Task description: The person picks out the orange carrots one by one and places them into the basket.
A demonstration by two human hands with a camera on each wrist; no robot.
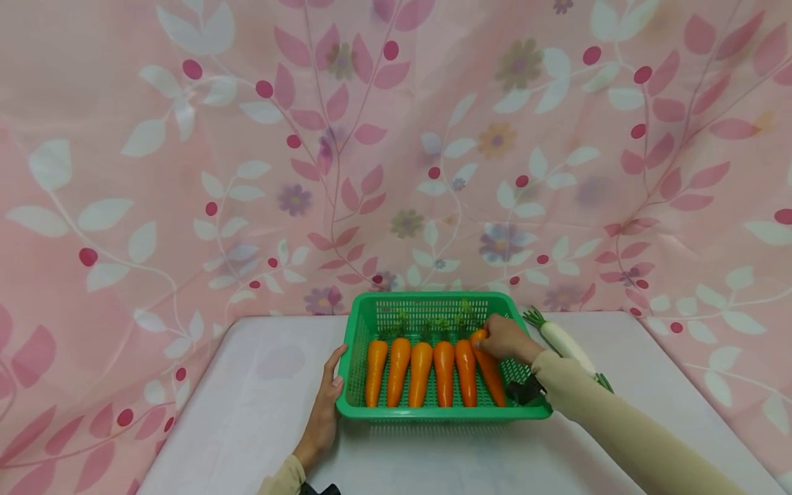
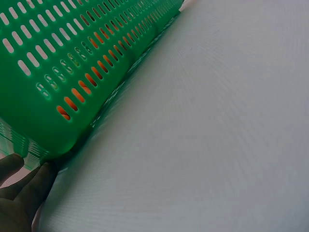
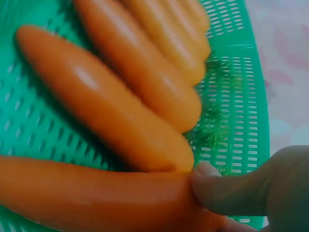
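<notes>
A green plastic basket [image 1: 442, 412] with slotted walls stands on the table. Inside it, several orange carrots [image 1: 421, 371] lie side by side, their leafy green tops toward the back wall. At the right end of the row, my right hand [image 1: 510, 340] pinches the thick top end of a carrot [image 1: 491, 378], which slants with its tip toward the front. The thumb [image 3: 231, 191] presses on this carrot in the right wrist view, and its leaves are hidden. My left hand [image 1: 323, 409] rests against the basket's left side, fingers extended along the wall near the rim.
A white radish [image 1: 568, 347] with green leaf stubs lies on the table just right of the basket, partly behind my right sleeve [image 1: 594, 399]. A pink floral curtain [image 1: 402, 172] hangs behind the white-covered table [image 1: 247, 412].
</notes>
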